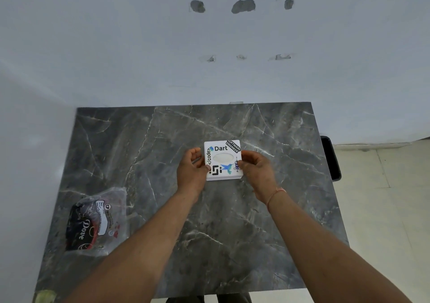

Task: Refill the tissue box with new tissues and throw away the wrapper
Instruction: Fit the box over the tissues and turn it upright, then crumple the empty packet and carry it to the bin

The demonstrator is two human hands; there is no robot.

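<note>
Both hands clasp the white, sticker-covered tissue box [223,160] by its sides, the left hand [191,171] on its left edge and the right hand [254,170] on its right, mid-way across the grey marble table [256,221], while the emptied plastic wrapper [97,221] lies well apart near the table's front-left corner.

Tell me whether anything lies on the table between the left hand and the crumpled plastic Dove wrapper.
Nothing visible does. The left hand grips the left edge of the white stickered tissue box; the right hand holds the other side. The crumpled clear-and-dark plastic Dove wrapper lies near the grey marble table's left edge, with only bare tabletop between.
</note>
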